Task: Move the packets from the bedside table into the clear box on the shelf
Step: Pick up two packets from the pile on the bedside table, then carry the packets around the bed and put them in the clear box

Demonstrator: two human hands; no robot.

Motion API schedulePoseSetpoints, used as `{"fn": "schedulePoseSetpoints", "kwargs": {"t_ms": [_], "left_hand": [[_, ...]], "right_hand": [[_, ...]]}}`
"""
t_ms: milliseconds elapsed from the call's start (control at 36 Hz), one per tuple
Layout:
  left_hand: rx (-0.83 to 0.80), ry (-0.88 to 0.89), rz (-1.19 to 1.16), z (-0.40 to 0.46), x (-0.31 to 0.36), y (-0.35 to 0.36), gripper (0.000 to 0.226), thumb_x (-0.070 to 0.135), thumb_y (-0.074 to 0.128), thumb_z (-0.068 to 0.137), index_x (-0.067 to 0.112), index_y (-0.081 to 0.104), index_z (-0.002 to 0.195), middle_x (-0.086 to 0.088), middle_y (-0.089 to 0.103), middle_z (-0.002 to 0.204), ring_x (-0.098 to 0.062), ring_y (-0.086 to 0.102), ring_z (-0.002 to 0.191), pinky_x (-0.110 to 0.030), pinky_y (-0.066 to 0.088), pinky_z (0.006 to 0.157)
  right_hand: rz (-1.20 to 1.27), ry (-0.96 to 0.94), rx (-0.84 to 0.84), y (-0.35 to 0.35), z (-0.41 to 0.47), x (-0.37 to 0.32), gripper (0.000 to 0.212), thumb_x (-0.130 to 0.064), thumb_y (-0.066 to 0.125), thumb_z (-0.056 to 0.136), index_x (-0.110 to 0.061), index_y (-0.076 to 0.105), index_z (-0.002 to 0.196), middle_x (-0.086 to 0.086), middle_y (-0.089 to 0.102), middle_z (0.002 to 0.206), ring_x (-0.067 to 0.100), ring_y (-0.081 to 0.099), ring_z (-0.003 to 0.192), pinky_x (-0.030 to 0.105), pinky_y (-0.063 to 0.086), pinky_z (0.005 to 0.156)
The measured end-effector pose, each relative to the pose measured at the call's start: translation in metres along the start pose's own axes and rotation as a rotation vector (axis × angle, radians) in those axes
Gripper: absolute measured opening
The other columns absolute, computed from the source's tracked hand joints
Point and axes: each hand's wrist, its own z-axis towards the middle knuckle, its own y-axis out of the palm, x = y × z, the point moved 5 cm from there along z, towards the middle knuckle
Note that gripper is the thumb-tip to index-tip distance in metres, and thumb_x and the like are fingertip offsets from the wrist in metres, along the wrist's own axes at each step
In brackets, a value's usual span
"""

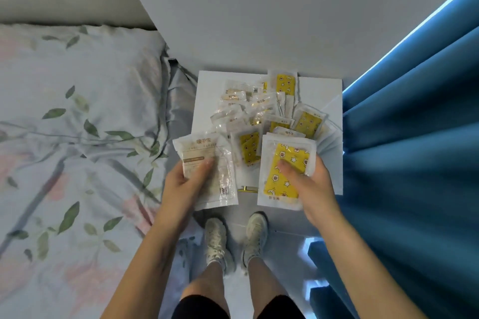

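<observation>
Holding a pale packet (204, 171), the left grip (186, 181) curls round it; the right grip (308, 184) pinches a yellow packet (285, 173) above the white bench (318, 90).

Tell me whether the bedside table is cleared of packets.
Not cleared: many packets lie on the bedside table.

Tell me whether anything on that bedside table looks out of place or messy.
The packets lie in a loose, overlapping heap on the white bedside table, tilted every way. The left hand and right hand each hold a packet. Nothing looks spilled or torn.
</observation>
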Motion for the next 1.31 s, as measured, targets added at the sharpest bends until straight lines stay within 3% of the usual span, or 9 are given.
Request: {"fn": "schedulePoseSetpoints", "kwargs": {"t_ms": [111,250,389,528,750,889,1000,1194,1306], "left_hand": [[0.108,0.044,-0.053,-0.051,0.028,-0.032,0.016,0.027,0.063,0.082,0.018,0.07,0.092,0.002,0.075,0.086,-0.012,0.07,0.081,-0.025,0.056,0.07],[0.269,0.126,-0.169,-0.12,0.059,-0.078,0.009,0.009,0.063,0.085,0.014,0.067,0.091,0.002,0.075,0.08,-0.009,0.07,0.071,-0.02,0.054,0.058],[0.403,0.161,-0.265,-0.197,0.068,-0.13,0.011,0.008,0.064,0.082,0.016,0.065,0.091,0.007,0.075,0.077,-0.005,0.07,0.068,-0.018,0.053,0.056],[0.566,0.24,-0.345,-0.294,0.058,-0.186,0.015,0.014,0.066,0.078,0.016,0.065,0.093,0.006,0.075,0.079,-0.007,0.07,0.07,-0.019,0.054,0.057],[0.862,0.283,-0.444,-0.515,0.0,-0.266,0.024,0.017,0.08,0.07,0.021,0.066,0.089,0.005,0.074,0.078,-0.009,0.07,0.071,-0.021,0.055,0.057],[1.076,0.269,-0.535,-0.664,-0.046,-0.296,0.02,0.019,0.07,0.074,0.02,0.065,0.093,0.005,0.075,0.082,-0.01,0.072,0.075,-0.022,0.057,0.061],[1.285,0.255,-0.592,-0.763,-0.086,-0.308,0.016,0.011,0.067,0.082,0.018,0.066,0.096,0.003,0.076,0.087,-0.012,0.072,0.079,-0.024,0.059,0.066],[1.587,0.224,-0.79,-0.88,-0.148,-0.316,0.02,0.012,0.067,0.08,0.015,0.065,0.099,-0.001,0.076,0.092,-0.018,0.073,0.084,-0.031,0.06,0.069],[1.678,0.21,-0.886,-0.912,-0.17,-0.334,0.037,0.022,0.069,0.069,0.012,0.065,0.105,-0.006,0.075,0.097,-0.023,0.072,0.088,-0.041,0.058,0.076]], "right_hand": [[-0.033,-0.021,-0.091,0.029,-0.043,-0.025,0.033,-0.007,0.069,0.082,-0.028,0.06,0.106,-0.012,0.073,0.094,0.005,0.07,0.086,0.023,0.058,0.065],[-0.102,-0.057,-0.224,0.069,-0.102,-0.047,0.033,-0.005,0.069,0.08,-0.027,0.06,0.103,-0.013,0.074,0.089,0.006,0.071,0.082,0.023,0.057,0.063],[-0.187,-0.141,-0.371,0.115,-0.172,-0.061,0.038,-0.006,0.071,0.078,-0.032,0.059,0.103,-0.021,0.073,0.088,0.001,0.07,0.084,0.022,0.057,0.067],[-0.286,-0.223,-0.544,0.153,-0.262,-0.053,0.037,-0.025,0.075,0.067,-0.032,0.059,0.1,-0.019,0.073,0.088,0.004,0.07,0.084,0.025,0.057,0.071],[-0.443,-0.279,-0.852,0.194,-0.449,0.008,0.026,-0.015,0.074,0.078,-0.025,0.062,0.098,-0.01,0.074,0.086,0.01,0.072,0.079,0.023,0.057,0.063],[-0.561,-0.25,-1.092,0.211,-0.576,0.063,0.033,-0.018,0.074,0.078,-0.02,0.062,0.108,0.0,0.074,0.096,0.016,0.072,0.086,0.034,0.059,0.071],[-0.622,-0.195,-1.254,0.224,-0.663,0.109,0.03,-0.018,0.073,0.077,-0.025,0.06,0.103,-0.004,0.074,0.091,0.014,0.073,0.081,0.03,0.06,0.067],[-0.787,-0.108,-1.496,0.247,-0.774,0.181,0.029,-0.017,0.075,0.075,-0.025,0.061,0.098,0.0,0.074,0.087,0.017,0.073,0.076,0.03,0.06,0.062],[-0.855,-0.071,-1.58,0.268,-0.813,0.217,0.029,-0.018,0.076,0.073,-0.028,0.06,0.096,-0.004,0.074,0.084,0.017,0.073,0.074,0.031,0.059,0.06]]}}
